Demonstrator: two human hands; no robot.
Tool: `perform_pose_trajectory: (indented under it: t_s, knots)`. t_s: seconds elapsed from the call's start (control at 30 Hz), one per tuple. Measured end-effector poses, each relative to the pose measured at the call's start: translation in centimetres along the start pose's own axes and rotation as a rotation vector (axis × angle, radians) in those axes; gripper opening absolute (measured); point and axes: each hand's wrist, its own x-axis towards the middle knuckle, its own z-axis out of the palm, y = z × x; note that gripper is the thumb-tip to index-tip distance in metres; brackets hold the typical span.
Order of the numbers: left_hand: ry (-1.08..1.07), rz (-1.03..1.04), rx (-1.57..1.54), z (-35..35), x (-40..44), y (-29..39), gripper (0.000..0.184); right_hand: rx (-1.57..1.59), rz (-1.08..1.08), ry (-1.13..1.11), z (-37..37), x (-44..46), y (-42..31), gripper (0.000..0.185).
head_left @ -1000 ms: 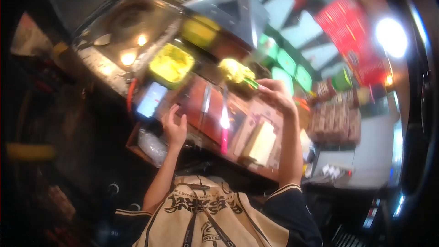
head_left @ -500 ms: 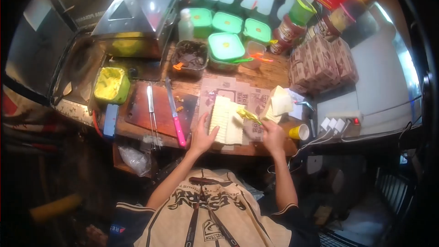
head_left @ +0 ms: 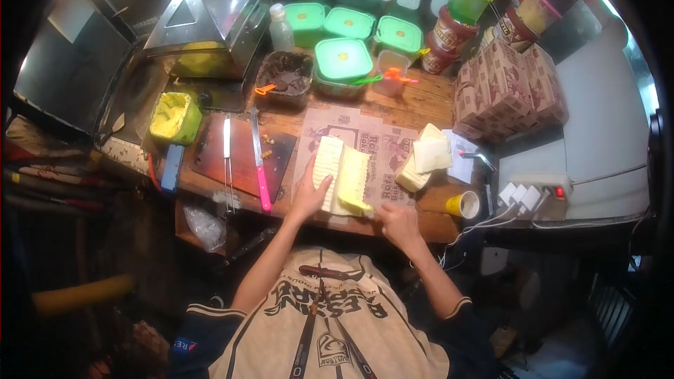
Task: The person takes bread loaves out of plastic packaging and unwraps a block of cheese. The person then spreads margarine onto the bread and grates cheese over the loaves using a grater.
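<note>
A split-open loaf of bread [head_left: 327,163] lies on printed paper [head_left: 316,126] in front of me. My left hand [head_left: 309,198] grips its left side, thumb on top and fingers around the outer edge. The right half has a layer of yellow spread [head_left: 354,167]. My right hand [head_left: 399,224] is closed around the handle of a spreader [head_left: 359,203], whose yellow-coated blade rests on the bread's near end. Most of the handle is hidden in my fist.
Pale bread slices [head_left: 430,156] and a yellow cup [head_left: 463,205] are at right. At left lie a pink-handled knife [head_left: 261,182], a cutting board [head_left: 207,158] and a tub of yellow spread [head_left: 175,116]. Green-lidded containers [head_left: 344,58] and folded boxes [head_left: 502,91] stand farther back.
My right hand has moved down and left, drawing the spreader to the bread's near end. Yellow spread now covers much of the right half. My left hand still holds the bread.
</note>
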Motion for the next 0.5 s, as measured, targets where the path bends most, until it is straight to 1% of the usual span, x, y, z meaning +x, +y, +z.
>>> perform_pose_trajectory:
  t_s: [0.07,0.17,0.27,0.4,0.47,0.5]
  knots:
    - [0.012,0.006,0.02,0.1,0.1,0.1,0.067,0.06,0.002,-0.014,-1.3,-0.8,-0.5,0.013]
    - [0.02,-0.008,0.028,0.2,-0.1,0.1,0.066,0.081,0.049,0.169,0.1,1.1,1.7,0.014]
    - [0.009,-0.037,0.015,0.2,-0.2,0.7,0.064,-0.017,0.143,0.243,1.1,4.3,3.1,0.015]
    - [-0.007,-0.026,0.045,-0.2,-0.1,1.1,0.063,-0.016,0.025,0.09,2.5,2.7,3.0,0.017]
    - [-0.005,-0.019,0.041,-0.2,-0.2,1.3,0.062,0.019,-0.05,-0.022,1.7,-0.4,1.4,0.018]
    - [-0.003,-0.021,0.034,-0.1,-0.2,1.3,0.061,0.043,-0.051,-0.033,0.9,-1.3,0.8,0.018]
